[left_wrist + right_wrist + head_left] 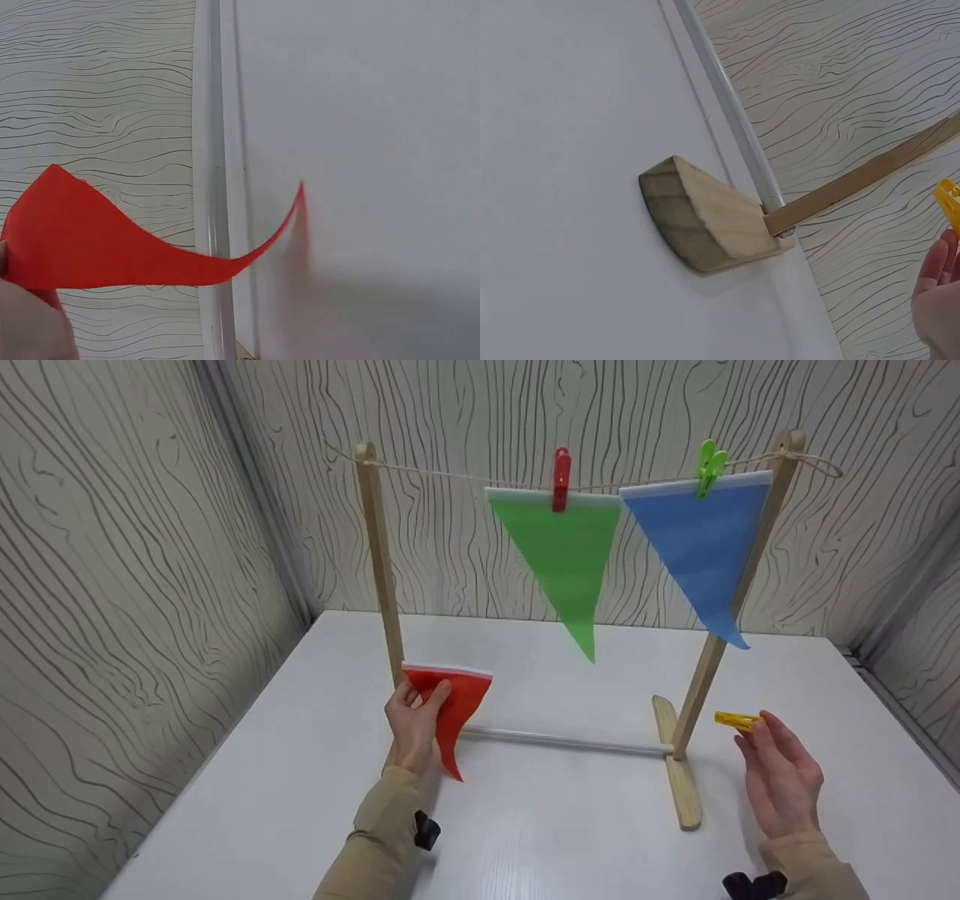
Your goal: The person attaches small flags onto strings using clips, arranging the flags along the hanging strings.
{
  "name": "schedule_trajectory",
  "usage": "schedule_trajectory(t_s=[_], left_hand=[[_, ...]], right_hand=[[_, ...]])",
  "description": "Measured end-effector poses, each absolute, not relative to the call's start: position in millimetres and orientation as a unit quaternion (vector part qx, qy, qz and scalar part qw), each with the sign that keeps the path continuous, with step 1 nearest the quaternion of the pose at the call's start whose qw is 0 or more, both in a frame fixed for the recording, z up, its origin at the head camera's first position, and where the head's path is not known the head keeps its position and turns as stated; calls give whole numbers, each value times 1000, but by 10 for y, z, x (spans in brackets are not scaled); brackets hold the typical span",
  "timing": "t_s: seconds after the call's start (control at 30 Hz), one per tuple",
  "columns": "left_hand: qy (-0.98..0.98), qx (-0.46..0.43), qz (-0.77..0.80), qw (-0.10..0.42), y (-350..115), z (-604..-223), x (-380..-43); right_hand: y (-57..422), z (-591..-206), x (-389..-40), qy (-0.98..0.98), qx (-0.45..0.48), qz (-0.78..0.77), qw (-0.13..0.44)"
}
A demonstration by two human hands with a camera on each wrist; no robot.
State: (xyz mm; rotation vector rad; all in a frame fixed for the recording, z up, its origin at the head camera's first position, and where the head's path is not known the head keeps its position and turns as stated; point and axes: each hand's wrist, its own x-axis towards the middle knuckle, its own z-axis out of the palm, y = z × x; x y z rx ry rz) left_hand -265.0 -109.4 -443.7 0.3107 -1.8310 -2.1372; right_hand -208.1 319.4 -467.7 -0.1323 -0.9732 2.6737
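Note:
My left hand [415,727] pinches a red triangular pennant [461,701] near its white top edge, in front of the stand's left post. The pennant's tip hangs down and curls, as the left wrist view also shows of the red cloth [112,240]. Right of the stand, my right hand [784,772] holds a yellow clothespin [735,721] between thumb and fingers. On the string [442,474] hang a green pennant [562,562], clipped by a red clothespin [561,480], and a blue pennant [697,547], clipped by a light green clothespin [709,469].
Two wooden posts, the left [381,555] and the right [701,690], carry the string. A white rod [562,741] joins them low down. The right wooden foot [683,791] rests on the white table [555,825]. Wood-grain patterned panels [450,405] stand behind and at the sides.

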Motion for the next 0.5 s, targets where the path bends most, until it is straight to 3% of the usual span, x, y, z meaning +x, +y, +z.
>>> schedule_trajectory(t_s=[0.5], left_hand=[[-653,91,-718,221,-1124,-4262,-2667]], right_hand=[[3054,-4571,-2056,-349,44,918,183]])
